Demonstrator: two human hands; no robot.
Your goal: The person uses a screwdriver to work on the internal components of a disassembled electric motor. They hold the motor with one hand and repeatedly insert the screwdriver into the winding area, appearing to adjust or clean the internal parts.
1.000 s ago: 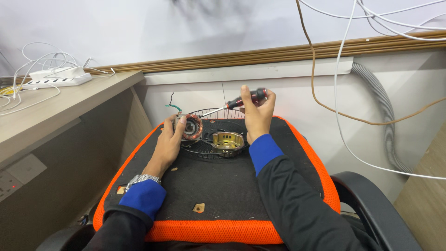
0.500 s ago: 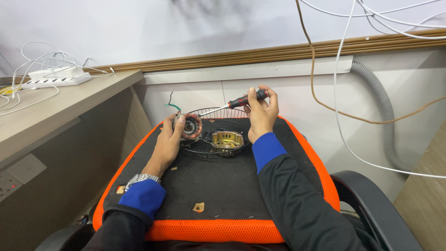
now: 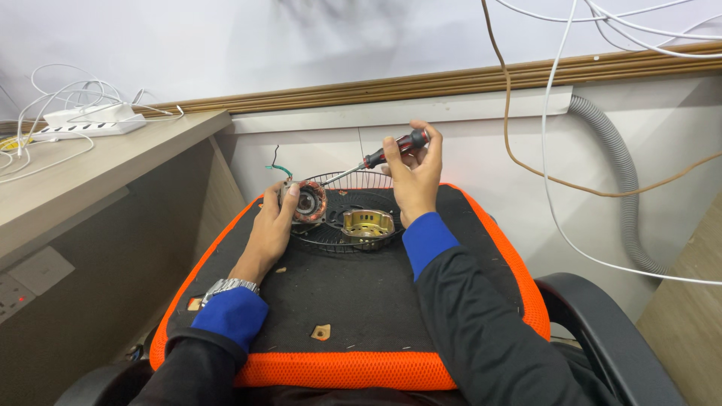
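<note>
Left hand (image 3: 272,225) clamps the copper-wound motor (image 3: 304,201) at the wire fan guard (image 3: 353,197) on the chair seat (image 3: 361,301), right hand (image 3: 412,177) grips the screwdriver (image 3: 380,156), tip angled in—best kept square to the screw, motor pinned steady.

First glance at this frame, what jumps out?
The orange-rimmed black chair seat used as a workbench, filling the centre. On it, the left hand grips a small electric motor at the edge of a wire fan guard, while the right hand aims a red-and-black screwdriver at it. A brass-coloured motor housing lies on the guard, between the hands.
</note>
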